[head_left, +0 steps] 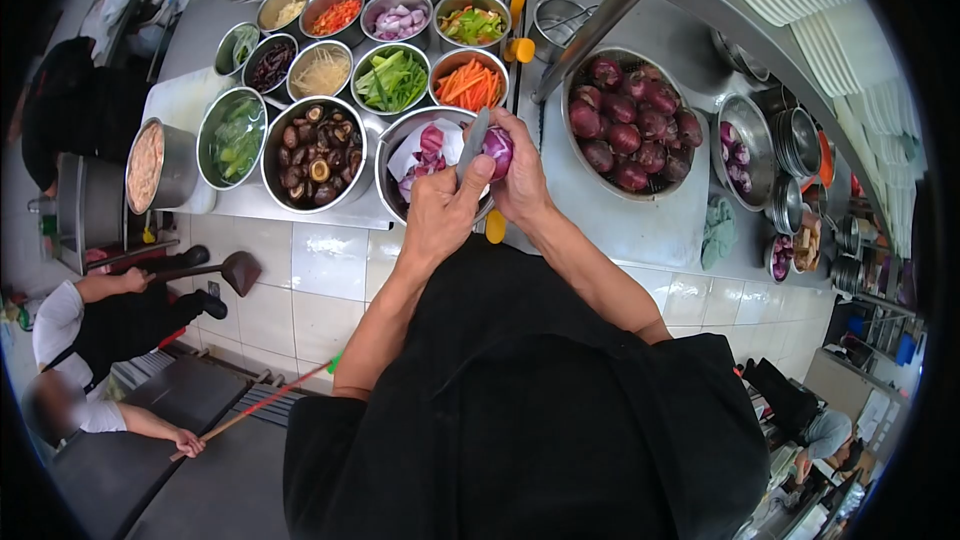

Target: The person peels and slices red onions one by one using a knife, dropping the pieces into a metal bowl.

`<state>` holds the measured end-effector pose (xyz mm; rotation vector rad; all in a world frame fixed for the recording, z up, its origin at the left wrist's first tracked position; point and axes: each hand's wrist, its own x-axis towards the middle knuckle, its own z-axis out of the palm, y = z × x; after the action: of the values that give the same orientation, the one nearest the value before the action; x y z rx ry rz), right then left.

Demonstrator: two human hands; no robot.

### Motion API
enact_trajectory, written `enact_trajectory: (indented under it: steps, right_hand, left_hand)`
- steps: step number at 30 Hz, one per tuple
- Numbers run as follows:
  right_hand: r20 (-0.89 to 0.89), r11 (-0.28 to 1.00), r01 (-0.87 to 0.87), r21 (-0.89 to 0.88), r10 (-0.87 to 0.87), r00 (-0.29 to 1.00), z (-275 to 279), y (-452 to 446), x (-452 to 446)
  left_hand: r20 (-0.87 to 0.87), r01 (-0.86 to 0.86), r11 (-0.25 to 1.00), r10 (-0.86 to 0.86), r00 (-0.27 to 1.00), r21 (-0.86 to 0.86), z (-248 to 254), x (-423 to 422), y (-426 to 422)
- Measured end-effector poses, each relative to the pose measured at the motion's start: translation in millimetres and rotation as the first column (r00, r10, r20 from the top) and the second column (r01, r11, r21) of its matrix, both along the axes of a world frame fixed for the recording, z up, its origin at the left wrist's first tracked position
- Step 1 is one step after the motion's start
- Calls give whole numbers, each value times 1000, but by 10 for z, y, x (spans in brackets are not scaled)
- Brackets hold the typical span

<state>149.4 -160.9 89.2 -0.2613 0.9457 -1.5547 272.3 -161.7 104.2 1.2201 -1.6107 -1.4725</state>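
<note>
My left hand (437,210) is closed around a knife (472,148), its blade pointing up and its thumb beside the onion. A purple onion (497,149) with a shiny surface sits in my right hand (523,175), fingers wrapped round its far side. The blade lies against or just beside the onion; exact contact is unclear. Both hands are over the right side of a metal bowl (384,172) holding purple onion skins (425,155) and something white. To the right, a large perforated bowl (572,155) is filled with whole red onions (650,123).
Metal containers of mushrooms (318,168), sliced greens (391,78) and carrot strips (469,85) stand left and ahead. A metal shelf post (590,35) rises at right, near a green cloth (718,232). Another person (110,320) holds a long-handled tool at lower left; another is lower right.
</note>
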Motion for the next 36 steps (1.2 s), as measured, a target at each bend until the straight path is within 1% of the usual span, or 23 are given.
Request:
enact_trajectory:
  steps: [3,5,8,9,12,15,18,20,21,23,24,25,26,28,29,30,32,33,34,36]
  right_hand:
    - [-163,999,38,-36,-43,986,-64,-22,-3]
    - [-227,998,56,-35,-63,972,-32,-12,0]
    - [-329,994,100,-34,-105,939,-17,-12,9]
    - [-363,993,116,-34,-120,924,-17,-10,6]
    - [-433,997,75,-3,-69,899,23,22,-37]
    - [-430,995,72,67,-36,902,152,42,-42]
    - [-317,990,39,137,6,948,195,56,-67]
    - [-232,974,61,220,-9,973,81,1,-123]
    - [-189,963,70,262,-21,982,54,-17,-143]
    - [-74,972,55,229,-39,997,68,3,-193]
    - [-17,976,53,210,-50,999,93,12,-218]
    - [98,965,81,251,-109,989,121,1,-224]
    - [184,990,4,142,-30,983,19,42,-322]
    - [305,996,9,91,-37,952,-38,82,-422]
    - [315,997,9,83,-34,948,-74,100,-472]
    - [348,997,30,74,-54,936,-50,128,-517]
    - [322,998,34,45,-47,945,71,215,-663]
    - [321,999,50,-6,-45,946,58,270,-749]
    - [331,997,76,-1,-71,941,92,347,-844]
    - [242,977,213,18,-211,947,251,503,-1056]
  left_hand:
    - [-18,-45,999,44,999,-26,-31,-19,10]
    - [-21,-73,997,72,997,-23,-7,-31,38]
    - [-52,-91,990,86,995,-104,35,-61,86]
    - [-64,-75,991,69,996,-107,35,-71,103]
    - [-97,-28,992,16,995,-124,13,-93,156]
    - [-100,39,988,-54,994,-149,17,-117,219]
    - [-48,136,979,-145,988,-154,106,-129,269]
    - [-3,199,969,-202,979,-143,104,-93,306]
    - [-6,190,970,-193,981,-155,115,-78,327]
    - [-18,178,967,-184,983,-182,142,-88,354]
    - [-79,104,976,-121,989,-191,118,-93,351]
    - [-74,46,986,-59,996,-160,128,-77,326]
    - [-65,-10,991,2,998,-130,140,-42,287]
    - [95,-53,990,65,993,-128,28,86,159]
    - [242,-52,982,96,965,-182,26,141,101]
    - [373,-34,969,126,919,-244,26,178,35]
    - [562,15,953,166,810,-304,-99,275,-80]
    - [574,27,944,177,799,-329,-148,293,-116]
    - [586,33,935,195,786,-354,-179,315,-130]
    - [618,64,940,168,768,-335,-205,359,-167]
